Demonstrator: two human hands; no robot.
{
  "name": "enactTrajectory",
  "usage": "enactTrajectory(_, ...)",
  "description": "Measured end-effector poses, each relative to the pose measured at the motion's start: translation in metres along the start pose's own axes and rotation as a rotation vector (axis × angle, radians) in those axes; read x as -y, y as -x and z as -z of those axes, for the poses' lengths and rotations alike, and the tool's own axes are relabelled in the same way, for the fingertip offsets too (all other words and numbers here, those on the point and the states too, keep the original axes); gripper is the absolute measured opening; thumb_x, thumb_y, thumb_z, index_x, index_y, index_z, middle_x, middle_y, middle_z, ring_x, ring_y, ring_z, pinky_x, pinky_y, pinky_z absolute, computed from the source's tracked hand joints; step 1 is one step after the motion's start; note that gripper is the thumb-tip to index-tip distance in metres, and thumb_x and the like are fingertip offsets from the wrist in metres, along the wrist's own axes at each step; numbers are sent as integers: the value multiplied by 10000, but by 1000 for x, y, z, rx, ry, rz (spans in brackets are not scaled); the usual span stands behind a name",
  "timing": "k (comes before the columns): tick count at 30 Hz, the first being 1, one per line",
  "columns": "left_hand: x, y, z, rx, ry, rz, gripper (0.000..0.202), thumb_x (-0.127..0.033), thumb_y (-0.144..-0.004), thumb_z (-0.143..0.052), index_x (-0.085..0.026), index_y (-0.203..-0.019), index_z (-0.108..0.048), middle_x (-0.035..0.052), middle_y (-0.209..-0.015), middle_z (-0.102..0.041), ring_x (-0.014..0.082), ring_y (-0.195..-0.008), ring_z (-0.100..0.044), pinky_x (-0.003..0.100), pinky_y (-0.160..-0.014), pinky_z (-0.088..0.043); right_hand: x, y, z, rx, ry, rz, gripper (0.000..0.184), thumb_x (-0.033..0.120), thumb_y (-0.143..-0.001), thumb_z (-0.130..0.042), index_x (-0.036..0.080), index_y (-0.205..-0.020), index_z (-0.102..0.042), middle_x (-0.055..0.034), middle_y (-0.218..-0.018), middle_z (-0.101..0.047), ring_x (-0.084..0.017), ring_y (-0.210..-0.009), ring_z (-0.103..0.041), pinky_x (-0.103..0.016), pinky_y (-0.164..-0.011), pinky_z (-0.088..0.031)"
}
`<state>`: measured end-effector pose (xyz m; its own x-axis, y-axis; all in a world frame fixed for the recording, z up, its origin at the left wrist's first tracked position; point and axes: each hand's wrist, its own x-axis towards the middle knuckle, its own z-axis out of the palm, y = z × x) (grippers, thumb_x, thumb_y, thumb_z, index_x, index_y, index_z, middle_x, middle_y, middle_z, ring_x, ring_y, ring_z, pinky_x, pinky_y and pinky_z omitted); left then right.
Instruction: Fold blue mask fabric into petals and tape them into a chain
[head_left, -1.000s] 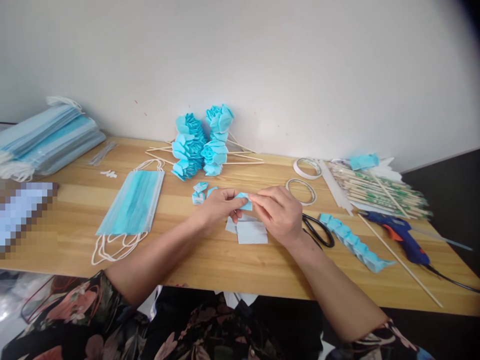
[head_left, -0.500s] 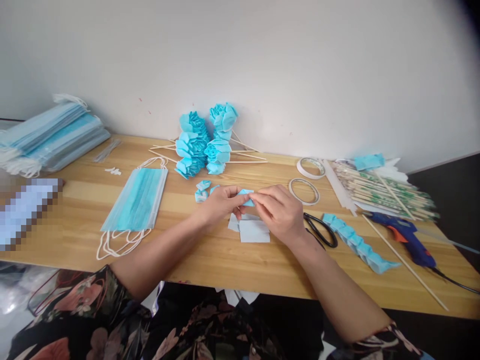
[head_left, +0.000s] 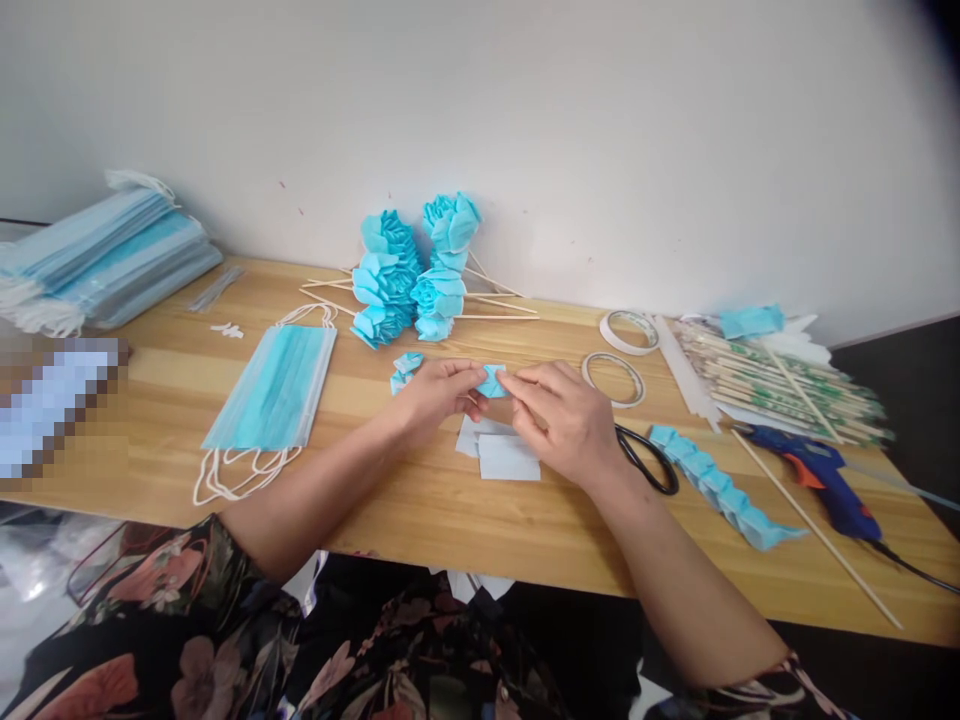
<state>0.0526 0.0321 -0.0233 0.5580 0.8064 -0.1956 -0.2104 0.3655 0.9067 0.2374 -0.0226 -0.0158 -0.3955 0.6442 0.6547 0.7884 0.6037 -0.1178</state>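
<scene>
At the left end of the wooden counter (head_left: 450, 525) lies a thick stack of pleated blue-and-white face masks (head_left: 112, 255), with a thin bundle of slender translucent strips (head_left: 216, 289) and a few tiny white scraps (head_left: 226, 330) just beside it. Next comes a flat pleated blue face mask (head_left: 270, 388) with white ear loops at both ends. Farther back, bright-blue ruffled flowers on thin wooden sticks (head_left: 386, 280) lie in two rows near the wall. In front of them, small folded blue pieces (head_left: 406, 368) sit partly behind the left hand (head_left: 439, 395). Its thumb and fingers pinch one side of a small light-blue folded square (head_left: 493, 381), above flat pale grey-blue rectangles (head_left: 510, 457). The right hand (head_left: 562, 415), fingertips drawn together, pinches the square's other side. Beyond are two white tape rolls (head_left: 628, 333), black loop-handled scissors (head_left: 664, 465), a folded blue pleated strip (head_left: 712, 485), a pile of pale wooden sticks with green-printed wrappers (head_left: 787, 385) and a dark-blue glue gun with an orange trigger (head_left: 844, 490).
</scene>
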Motion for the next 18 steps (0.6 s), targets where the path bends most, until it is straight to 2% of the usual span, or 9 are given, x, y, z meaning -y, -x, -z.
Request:
enactTrajectory(4, 0, -3, 3, -20, -59, -16, 180, -256, -843, -644, -107, -742, -634, 37, -655, -627, 114, -559, -592, 242, -516, -482, 0, 1, 1, 30, -81, -71, 348, 94, -873, -518, 245, -1122, -707, -65, -979, -717, -218, -881, -652, -365, -736, -534)
enactTrajectory(6, -2, -2, 2, -29, -186, -29, 202, -261, -860, -618, -123, -712, -614, 21, -598, -612, 106, -501, -571, 230, -488, -458, -3, 3, 1, 17, -251, -212, 363, 134, -905, -504, 265, -1206, -660, -71, -1080, -707, -218, -965, -655, -381, -799, -542)
enactTrajectory(9, -4, 1, 0, -47, -445, -55, 208, -233, -858, -581, -142, -672, -600, -9, -527, -583, 84, -421, -519, 206, -454, -407, -6, 5, -1, 57, -579, -461, 483, 220, -937, -516, 289, -1414, -475, -75, -1169, -690, -200, -1004, -662, -357, -796, -561)
enactTrajectory(11, -5, 4, -2, -67, -573, -83, 186, -229, -839, -579, -149, -675, -615, -24, -518, -566, 79, -427, -506, 197, -450, -401, -6, 5, -2, 145, -722, -553, 507, 265, -917, -568, 287, -1414, -471, -58, -1109, -699, -178, -898, -672, -328, -746, -563)
enactTrajectory(13, -5, 6, -3, -80, -645, -122, 165, -258, -822, -591, -155, -700, -627, -33, -532, -554, 83, -465, -512, 193, -464, -415, -3, 4, -3, 204, -768, -600, 454, 264, -875, -618, 266, -1326, -562, -31, -993, -693, -151, -793, -649, -309, -720, -551)
enactTrajectory(16, -4, 8, -3, -51, -664, -156, 241, -368, -846, -576, -159, -730, -601, -27, -584, -575, 87, -501, -534, 202, -497, -432, 3, 0, -3, 167, -791, -655, 393, 240, -846, -627, 241, -1239, -623, -2, -855, -645, -135, -744, -608, -295, -705, -526)
enactTrajectory(18, -4, 9, -4, -12, -654, -148, 323, -459, -861, -559, -161, -738, -577, -20, -611, -585, 89, -505, -544, 213, -509, -432, 5, 0, -5, 119, -836, -682, 387, 262, -851, -626, 242, -1237, -618, 0, -839, -632, -141, -760, -606, -297, -700, -518)
